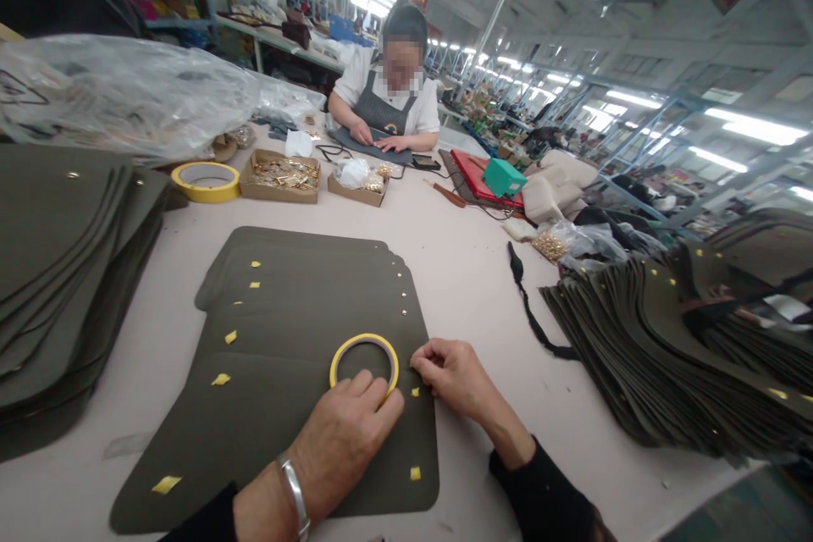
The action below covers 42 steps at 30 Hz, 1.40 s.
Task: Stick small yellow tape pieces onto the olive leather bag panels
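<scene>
Overlapping dark olive panels (285, 406) lie on the pale table, with small yellow tape pieces (221, 379) along the left and right sides. Small metal studs (404, 295) show near the upper right edges. My left hand (346, 440), wearing a silver bracelet, grips the near rim of a yellow tape roll (339, 353) over the panels. At the panels' right edge my right hand (454, 377) is closed in a pinch, thumb and forefinger together on a small bit of yellow tape (412, 362).
Stacked olive panels stand at left (63, 271) and right (641, 339). Farther back are another tape roll (207, 182), boxes of gold metal parts (279, 178), a black strap (533, 313) and a green box (504, 177). Across the table a person (387, 102) handles a dark piece.
</scene>
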Each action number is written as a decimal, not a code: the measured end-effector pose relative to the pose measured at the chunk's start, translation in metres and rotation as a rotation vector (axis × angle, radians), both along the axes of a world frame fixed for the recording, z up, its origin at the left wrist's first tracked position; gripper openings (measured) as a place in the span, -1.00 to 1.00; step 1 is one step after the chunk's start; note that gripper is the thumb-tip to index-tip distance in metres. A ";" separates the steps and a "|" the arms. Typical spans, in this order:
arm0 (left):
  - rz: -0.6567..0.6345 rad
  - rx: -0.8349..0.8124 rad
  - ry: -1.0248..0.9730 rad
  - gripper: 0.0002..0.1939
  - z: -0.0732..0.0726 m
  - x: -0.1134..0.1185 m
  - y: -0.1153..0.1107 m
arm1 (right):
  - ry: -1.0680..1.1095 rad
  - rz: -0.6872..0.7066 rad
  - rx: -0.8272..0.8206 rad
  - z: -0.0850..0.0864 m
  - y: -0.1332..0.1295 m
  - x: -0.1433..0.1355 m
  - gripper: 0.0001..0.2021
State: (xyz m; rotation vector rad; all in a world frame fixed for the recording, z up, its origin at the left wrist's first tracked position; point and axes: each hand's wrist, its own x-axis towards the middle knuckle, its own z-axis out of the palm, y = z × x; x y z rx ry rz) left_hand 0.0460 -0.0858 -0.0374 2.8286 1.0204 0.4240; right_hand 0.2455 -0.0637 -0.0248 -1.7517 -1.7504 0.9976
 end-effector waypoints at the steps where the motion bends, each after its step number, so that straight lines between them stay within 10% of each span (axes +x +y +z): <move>1: 0.000 -0.011 -0.006 -0.92 -0.001 0.000 0.000 | -0.055 0.025 0.037 0.001 0.001 -0.001 -0.86; 12: -0.010 -0.045 -0.044 -0.91 0.002 -0.001 -0.001 | -0.341 0.099 0.229 0.010 0.003 0.007 -0.77; 18: 0.004 -0.039 -0.045 -0.91 0.000 0.001 -0.003 | -0.559 0.520 0.495 0.014 -0.007 0.008 -0.84; 22: -0.010 -0.032 -0.047 -0.92 -0.002 0.001 -0.002 | -0.670 0.488 0.389 0.015 0.001 -0.005 -0.83; 28: 0.001 0.037 -0.108 -0.90 0.002 -0.005 0.003 | -0.607 0.249 0.156 0.022 0.014 -0.018 -0.78; 33: 0.047 0.078 -0.428 -0.82 0.019 -0.021 0.010 | -0.430 0.322 0.087 0.029 0.003 -0.014 -0.77; 42: 0.123 0.049 -0.522 -0.59 0.031 -0.023 0.005 | 0.009 0.268 0.588 0.044 -0.031 -0.030 -0.81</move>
